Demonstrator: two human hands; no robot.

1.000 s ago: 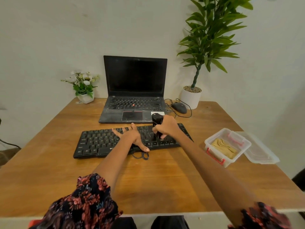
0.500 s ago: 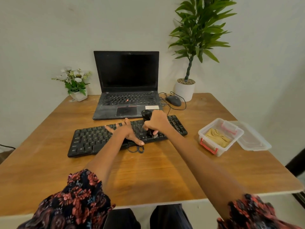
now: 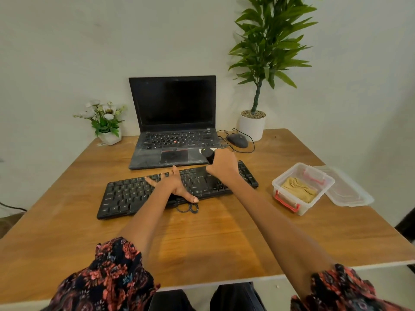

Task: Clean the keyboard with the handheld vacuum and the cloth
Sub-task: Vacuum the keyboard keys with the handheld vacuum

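Right hand (image 3: 223, 163) shifted right | grips black cylindrical vacuum (image 3: 207, 154) | flat keyboard (image 3: 134, 196)

A black keyboard (image 3: 177, 190) lies slightly askew on the wooden table (image 3: 213, 239), in front of an open laptop (image 3: 174, 124) with a dark screen. The left hand (image 3: 174, 186) rests flat on the keys, fingers spread, thumb at the near edge by a coiled black cable (image 3: 187, 208). The right hand (image 3: 222, 167) grips a black handheld vacuum (image 3: 207, 154) upright over the keyboard's right part. To the right sits a clear container (image 3: 302, 188) holding a tan cloth (image 3: 297, 189) — its lid (image 3: 345, 190) lies beside it. A mouse (image 3: 237, 140), a potted plant (image 3: 267, 52) and a small flower pot (image 3: 105, 122) stand at the back.
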